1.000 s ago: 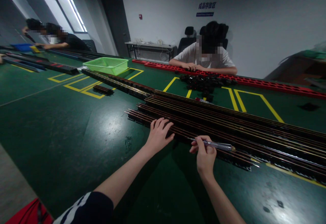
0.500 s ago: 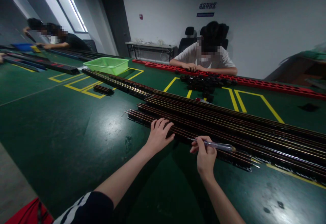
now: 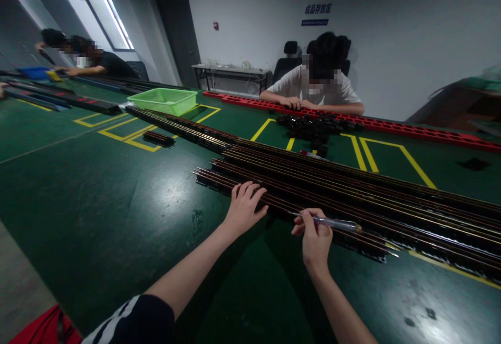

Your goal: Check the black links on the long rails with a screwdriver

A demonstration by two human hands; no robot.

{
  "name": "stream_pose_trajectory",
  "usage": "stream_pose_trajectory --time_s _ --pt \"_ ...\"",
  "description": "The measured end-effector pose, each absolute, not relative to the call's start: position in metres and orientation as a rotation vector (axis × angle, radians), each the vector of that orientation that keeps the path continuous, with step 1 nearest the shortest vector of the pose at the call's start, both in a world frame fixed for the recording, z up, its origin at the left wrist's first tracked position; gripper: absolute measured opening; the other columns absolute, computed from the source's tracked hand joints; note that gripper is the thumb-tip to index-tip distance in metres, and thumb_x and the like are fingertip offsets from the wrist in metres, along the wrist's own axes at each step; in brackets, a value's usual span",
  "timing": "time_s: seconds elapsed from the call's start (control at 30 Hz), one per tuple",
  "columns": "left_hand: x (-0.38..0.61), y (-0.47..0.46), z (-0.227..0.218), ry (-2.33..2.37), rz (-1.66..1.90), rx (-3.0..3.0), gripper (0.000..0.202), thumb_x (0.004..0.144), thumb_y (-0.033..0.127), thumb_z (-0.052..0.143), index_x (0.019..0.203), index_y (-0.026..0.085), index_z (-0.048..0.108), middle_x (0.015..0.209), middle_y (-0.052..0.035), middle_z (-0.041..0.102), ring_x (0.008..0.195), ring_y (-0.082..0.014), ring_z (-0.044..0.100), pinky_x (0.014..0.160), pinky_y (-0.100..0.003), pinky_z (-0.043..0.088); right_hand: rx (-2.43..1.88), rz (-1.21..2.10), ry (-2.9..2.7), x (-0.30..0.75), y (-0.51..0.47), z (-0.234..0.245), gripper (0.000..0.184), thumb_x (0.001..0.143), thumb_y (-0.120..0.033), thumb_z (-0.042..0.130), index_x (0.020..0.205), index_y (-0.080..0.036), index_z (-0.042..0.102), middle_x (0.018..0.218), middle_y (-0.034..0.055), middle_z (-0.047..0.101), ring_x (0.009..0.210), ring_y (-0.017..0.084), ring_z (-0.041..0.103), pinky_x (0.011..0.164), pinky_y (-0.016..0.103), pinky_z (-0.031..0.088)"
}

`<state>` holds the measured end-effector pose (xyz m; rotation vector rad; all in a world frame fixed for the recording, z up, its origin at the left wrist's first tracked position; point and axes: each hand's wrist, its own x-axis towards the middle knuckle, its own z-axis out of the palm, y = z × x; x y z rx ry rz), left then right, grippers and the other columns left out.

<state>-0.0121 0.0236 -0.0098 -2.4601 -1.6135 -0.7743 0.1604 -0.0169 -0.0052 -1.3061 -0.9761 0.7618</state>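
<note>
- The left hand (image 3: 243, 209) lies flat on the near end of the long dark rails with copper-coloured strips (image 3: 352, 192). Its fingers (image 3: 250, 191) are spread and unclenched, pressing down rather than gripping anything.
- The right hand (image 3: 314, 239) has its fingers pinched around a slim clear-handled tool with a thin metal tip (image 3: 332, 223). The tool lies almost level across the nearest rails, with its tip pointing toward the left hand and close beside it.
- The rails lie side by side in a bundle on the dark green matte surface (image 3: 97, 213). They run from in front of the person far off to the right, and their left ends are staggered.
- The metal tip sits near the left hand, so I judge that a slip along a smooth strip could jab it.
- The pinch is close to the tip, with most of the handle sticking out to the right. A loose hold could let the tool twist or drop between the rails.
- Only one flat palm steadies the bundle, at one end, and nothing visible clamps it. A sideways push could slide a rail out of line.
- A hard scrape could mark the copper-coloured strips.
- A heap of small black parts (image 3: 313, 127), a light green plastic basket (image 3: 166, 99) and a long red slotted rail (image 3: 391, 126) lie well apart from both hands, near a co-worker in a white shirt (image 3: 313, 87). They seem unlikely to interfere.
</note>
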Motion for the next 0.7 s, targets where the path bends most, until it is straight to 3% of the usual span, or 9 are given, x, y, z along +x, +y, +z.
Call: stream_pose_trajectory --time_s 0.7 --pt "-0.0117 0.0232 -0.0092 -1.619 -0.78 -2.468 0.034 0.084 0.034 0.051 0.116 0.021 0.053 0.12 -0.0079 0.056 0.12 -0.0258 0.041 0.102 -0.047 0.025 -1.304 0.764 -0.977 0.1603 -0.0163 -0.0056 0.025 0.078 -0.041 0.056 0.073 -0.017 0.054 0.055 -0.0017 0.059 0.037 0.01 0.052 0.038 0.021 0.043"
